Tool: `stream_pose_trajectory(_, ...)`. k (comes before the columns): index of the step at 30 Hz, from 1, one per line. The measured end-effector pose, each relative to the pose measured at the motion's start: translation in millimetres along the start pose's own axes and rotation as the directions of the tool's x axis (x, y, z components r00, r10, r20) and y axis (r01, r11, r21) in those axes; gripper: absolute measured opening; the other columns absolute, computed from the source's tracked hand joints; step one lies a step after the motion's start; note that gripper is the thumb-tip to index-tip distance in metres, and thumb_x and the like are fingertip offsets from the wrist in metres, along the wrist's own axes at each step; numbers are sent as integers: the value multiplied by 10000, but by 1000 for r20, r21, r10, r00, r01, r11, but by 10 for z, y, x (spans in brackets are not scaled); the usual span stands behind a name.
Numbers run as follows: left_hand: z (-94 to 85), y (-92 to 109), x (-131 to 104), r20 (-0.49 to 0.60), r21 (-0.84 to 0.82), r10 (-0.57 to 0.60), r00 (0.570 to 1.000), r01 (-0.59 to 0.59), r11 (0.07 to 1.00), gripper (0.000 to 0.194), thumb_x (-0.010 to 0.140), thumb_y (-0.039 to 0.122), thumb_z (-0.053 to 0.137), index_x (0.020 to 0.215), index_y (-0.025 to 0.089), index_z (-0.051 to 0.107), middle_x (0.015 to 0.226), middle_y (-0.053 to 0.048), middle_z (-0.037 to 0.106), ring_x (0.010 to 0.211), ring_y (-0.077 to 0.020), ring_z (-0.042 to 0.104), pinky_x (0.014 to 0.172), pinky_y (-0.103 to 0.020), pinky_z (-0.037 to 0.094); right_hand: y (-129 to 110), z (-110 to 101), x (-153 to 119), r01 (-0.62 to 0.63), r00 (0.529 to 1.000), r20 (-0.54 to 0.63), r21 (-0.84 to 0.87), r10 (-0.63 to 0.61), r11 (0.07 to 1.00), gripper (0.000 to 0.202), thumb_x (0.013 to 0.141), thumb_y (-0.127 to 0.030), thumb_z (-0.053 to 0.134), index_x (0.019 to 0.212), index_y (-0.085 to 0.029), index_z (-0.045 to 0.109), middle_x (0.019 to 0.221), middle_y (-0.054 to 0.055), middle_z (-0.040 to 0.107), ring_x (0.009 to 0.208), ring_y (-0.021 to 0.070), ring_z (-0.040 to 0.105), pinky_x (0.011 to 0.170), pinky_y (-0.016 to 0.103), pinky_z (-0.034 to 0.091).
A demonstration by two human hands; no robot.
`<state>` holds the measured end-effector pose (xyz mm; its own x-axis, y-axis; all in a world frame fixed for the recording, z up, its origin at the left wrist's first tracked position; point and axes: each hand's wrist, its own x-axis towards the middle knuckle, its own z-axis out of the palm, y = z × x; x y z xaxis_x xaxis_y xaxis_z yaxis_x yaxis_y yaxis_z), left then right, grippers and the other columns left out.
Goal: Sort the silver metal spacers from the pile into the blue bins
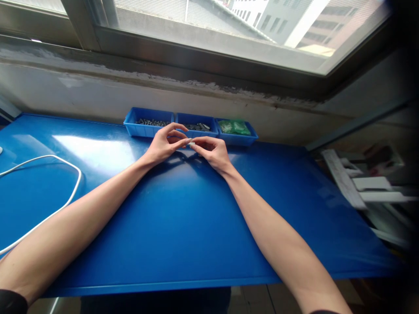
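Note:
Both hands meet above the far part of the blue table (183,226), in front of a row of blue bins. A small whitish piece (191,143) shows between their fingertips; it is too small to name. My right hand (214,151) pinches it between thumb and forefinger. The thumb of my left hand (165,141) presses at the piece's left side, its other fingers curved above. Behind my left hand stands the left bin (144,129) with many small dark grey parts. The middle bin (196,117), partly hidden by my fingers, holds dark elongated parts.
The right bin (238,138) contains green plastic bags (234,127). A white cable (77,185) loops over the table's left side, passing under my left forearm. A wall and window (209,39) close off the back. White objects (369,187) stand beyond the right edge.

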<state>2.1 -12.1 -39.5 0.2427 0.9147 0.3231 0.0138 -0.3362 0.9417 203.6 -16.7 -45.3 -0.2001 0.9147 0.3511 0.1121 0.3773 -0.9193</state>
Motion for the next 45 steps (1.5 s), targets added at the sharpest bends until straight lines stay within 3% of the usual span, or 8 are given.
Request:
stream_pose_trajectory(4,65,-25,-20,103,292,179,978,-202,935,355,971,488,599,1104,165,663,978,-91,757,883,-210,741,835,-330,597,52,-36,56,25,952,-307,97,7,995,346,723,-473,858,938,-214,780,879,34,795,762,197,749,793,357,637)
stream_pose_trajectory(7,120,-8,-51,407,500,297,864,-483,719,350,1022,401,518,1225,174,690,1249,-134,718,1169,-255,669,1043,-388,521,112,-79,95,17,883,-467,152,56,988,384,728,-487,845,962,-197,753,824,32,786,748,207,761,776,370,657)
stream_pose_trajectory(10,145,23,-82,606,525,251,755,-617,587,428,1057,357,436,1423,204,596,1493,-110,580,1423,-285,484,1187,-460,396,153,-96,114,7,873,-480,190,87,982,407,706,-486,857,958,-188,741,832,39,788,790,216,773,811,374,662)
stream_pose_trajectory(15,151,42,-99,670,525,191,717,-640,561,421,1049,337,445,1417,222,614,1497,-93,579,1456,-307,448,1183,-494,382,154,-88,119,-1,887,-456,159,74,987,356,751,-497,810,916,-190,740,804,35,773,711,182,744,722,329,642)
stream_pose_trajectory(24,156,-51,-49,458,503,263,849,-492,710,243,981,319,549,994,222,772,1103,-110,756,1027,-242,685,935,-360,520,91,-105,107,-76,888,-446,102,114,992,310,832,-505,702,892,-202,722,723,13,718,593,130,646,577,259,546)
stream_pose_trajectory(31,111,-62,-26,199,333,95,975,-159,930,244,917,367,643,1097,203,632,898,-44,753,786,-169,696,757,-268,537,81,-99,97,-74,925,-368,62,92,995,311,841,-510,687,891,-206,725,712,6,702,560,124,619,578,270,535)
stream_pose_trajectory(38,67,-76,24,67,126,21,998,-30,992,379,904,449,674,1179,205,583,860,-36,744,731,-154,700,713,-254,536,45,-76,79,-59,948,-306,88,83,994,280,822,-479,711,856,-202,744,668,-3,696,516,115,592,543,265,510)
stream_pose_trajectory(45,39,-5,21,-13,10,-11,1000,11,1000,634,673,463,900,1150,190,586,819,-12,721,730,-147,694,686,-227,530,29,-73,66,-54,976,-208,83,71,995,218,785,-406,733,879,-211,760,669,-9,706,525,120,592,558,272,517)
